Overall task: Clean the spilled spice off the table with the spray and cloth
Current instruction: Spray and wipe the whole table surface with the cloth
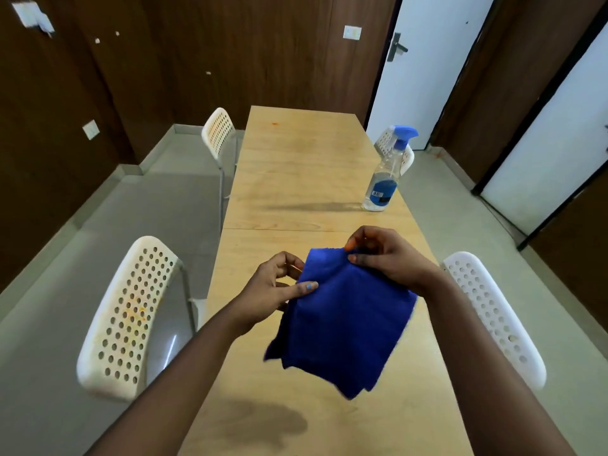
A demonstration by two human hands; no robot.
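White perforated chairs: one off table's near left edge, one near right, one far left. White door beyond far right corner.

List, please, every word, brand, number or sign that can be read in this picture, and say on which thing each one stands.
No text can be read here.
Spray bottle: its blue label carries a white patch with a barcode and a dark patch, both too small and blurred to read.
Blue cloth: no print visible.
White wall plates: no legible marking.
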